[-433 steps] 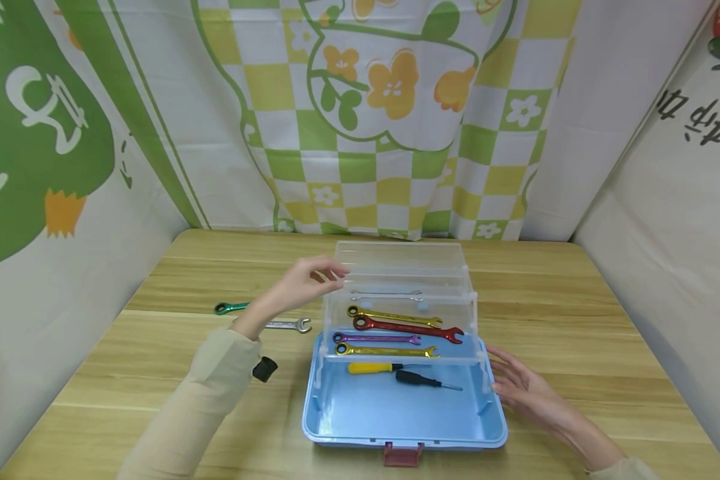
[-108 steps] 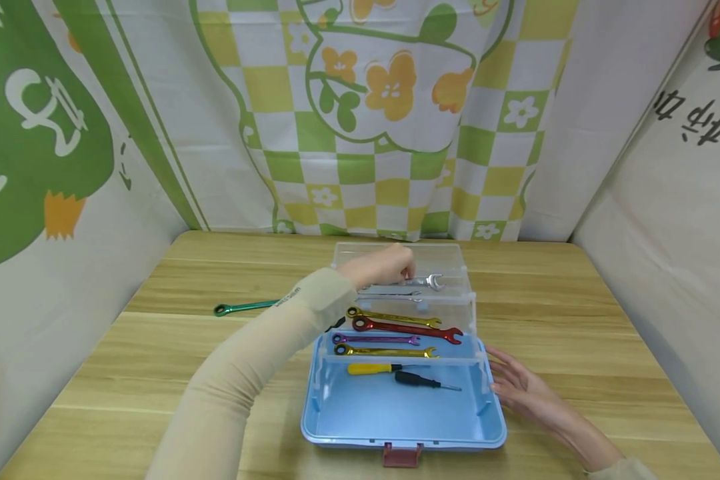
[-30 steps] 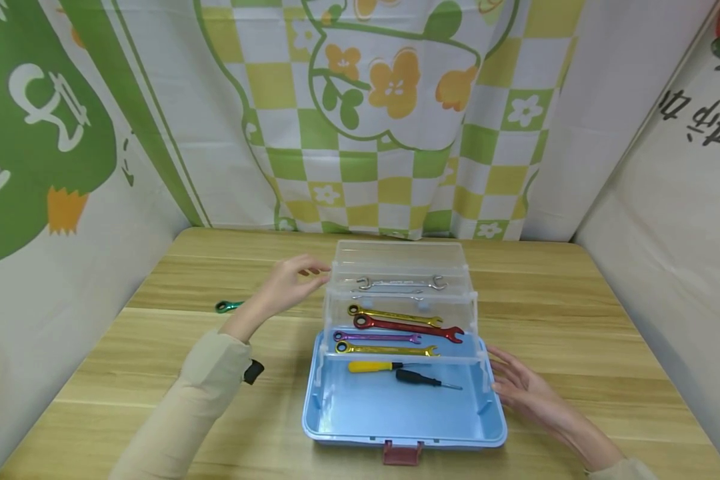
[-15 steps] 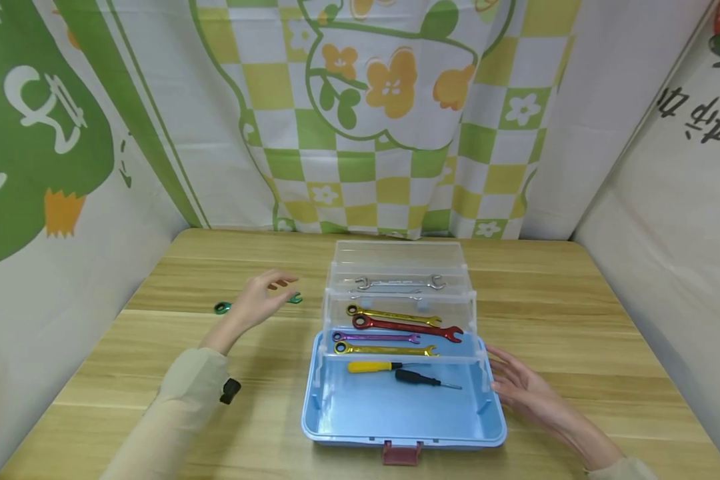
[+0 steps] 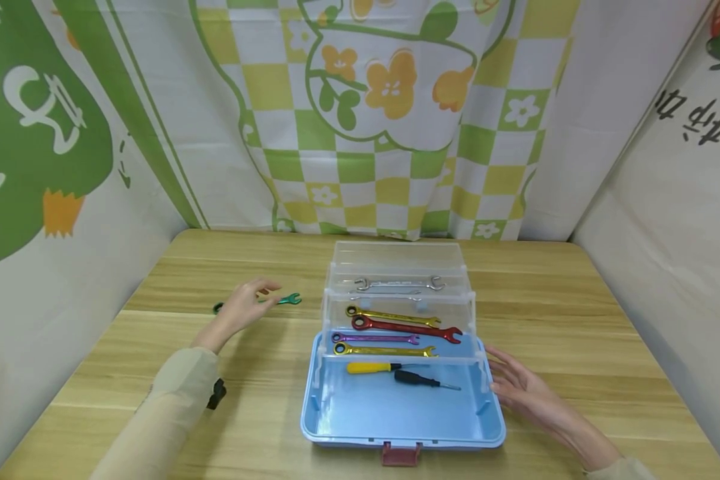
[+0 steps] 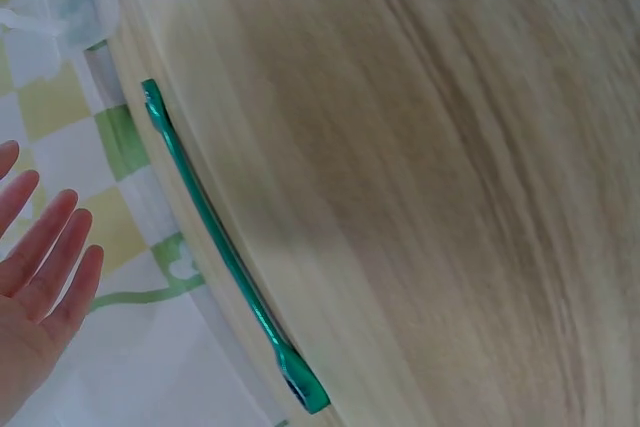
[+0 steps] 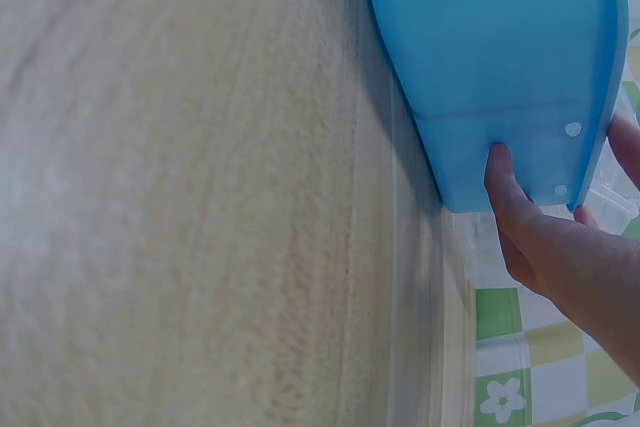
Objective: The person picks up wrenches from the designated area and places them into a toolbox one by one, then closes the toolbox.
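My left hand (image 5: 240,312) is over the left part of the table, its fingers relaxed, holding nothing. Beneath it lies a green ratchet combination wrench (image 5: 289,299), its middle hidden by the hand in the head view. The left wrist view shows the whole wrench (image 6: 225,247) flat on the wood, apart from the spread fingers (image 6: 38,257). My right hand (image 5: 531,393) rests against the right side of an opened blue toolbox (image 5: 408,417). In the right wrist view, a straight finger touches the toolbox's outer wall (image 7: 500,47), with another at the rim.
Clear plastic trays step up behind the toolbox base. They hold a silver open-end wrench (image 5: 399,285), a thin silver one, a red wrench (image 5: 405,327), a purple one (image 5: 375,339) and two gold ones. Yellow (image 5: 369,367) and black (image 5: 417,379) screwdrivers lie in the base.
A silver wrench left of the toolbox went into the upper tray by my left hand. That hand has since moved left and down over the green wrench. My right hand has stayed put.
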Action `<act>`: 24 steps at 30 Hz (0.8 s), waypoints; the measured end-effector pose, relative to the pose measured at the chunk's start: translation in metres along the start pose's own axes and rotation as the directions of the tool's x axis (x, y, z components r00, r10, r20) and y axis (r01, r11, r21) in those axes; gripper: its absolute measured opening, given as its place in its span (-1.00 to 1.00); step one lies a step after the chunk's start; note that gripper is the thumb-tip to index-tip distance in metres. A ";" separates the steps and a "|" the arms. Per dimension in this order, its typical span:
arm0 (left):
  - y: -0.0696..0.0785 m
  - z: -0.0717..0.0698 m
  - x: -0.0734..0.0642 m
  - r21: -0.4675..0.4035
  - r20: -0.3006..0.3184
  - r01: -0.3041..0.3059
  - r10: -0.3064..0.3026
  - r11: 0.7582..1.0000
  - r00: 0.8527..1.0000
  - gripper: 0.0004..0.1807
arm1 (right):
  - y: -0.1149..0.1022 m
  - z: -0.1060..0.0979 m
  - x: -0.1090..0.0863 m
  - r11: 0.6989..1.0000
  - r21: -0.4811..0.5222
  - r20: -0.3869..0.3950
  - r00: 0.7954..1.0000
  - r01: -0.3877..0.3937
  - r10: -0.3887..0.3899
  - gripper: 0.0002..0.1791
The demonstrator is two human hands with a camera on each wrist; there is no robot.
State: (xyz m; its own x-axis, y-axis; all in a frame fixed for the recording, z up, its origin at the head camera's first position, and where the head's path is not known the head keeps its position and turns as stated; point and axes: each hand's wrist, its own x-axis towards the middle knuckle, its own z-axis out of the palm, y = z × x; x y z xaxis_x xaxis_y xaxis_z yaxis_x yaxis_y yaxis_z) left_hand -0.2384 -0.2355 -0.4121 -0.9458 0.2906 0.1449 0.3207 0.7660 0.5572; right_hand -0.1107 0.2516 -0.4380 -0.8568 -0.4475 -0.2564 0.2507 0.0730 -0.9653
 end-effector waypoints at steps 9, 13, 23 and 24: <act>-0.013 0.003 0.002 0.064 0.051 0.049 -0.052 0.997 0.997 -0.64 | 0.001 0.000 0.000 1.000 -0.008 -0.010 1.000 -0.004 0.004 -0.24; -0.017 0.005 0.005 0.092 0.077 0.053 -0.060 0.994 0.995 -0.64 | 0.001 0.000 0.000 1.000 -0.005 0.001 1.000 0.002 -0.002 -0.25; -0.031 0.009 0.010 0.108 0.128 0.071 -0.085 0.992 0.988 -0.68 | 0.000 0.000 0.000 1.000 0.009 0.003 1.000 0.003 -0.004 -0.25; -0.032 0.010 0.011 0.108 0.133 0.073 -0.087 0.991 0.987 -0.68 | 0.000 0.000 0.000 1.000 0.009 0.000 1.000 0.002 -0.002 -0.25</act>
State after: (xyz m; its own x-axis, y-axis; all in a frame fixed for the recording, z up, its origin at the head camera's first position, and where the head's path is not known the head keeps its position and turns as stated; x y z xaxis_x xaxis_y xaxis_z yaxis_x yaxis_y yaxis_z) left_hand -0.2584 -0.2513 -0.4363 -0.9549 0.2966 -0.0140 0.2547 0.8425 0.4748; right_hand -0.1107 0.2514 -0.4375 -0.8573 -0.4478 -0.2541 0.2528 0.0637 -0.9654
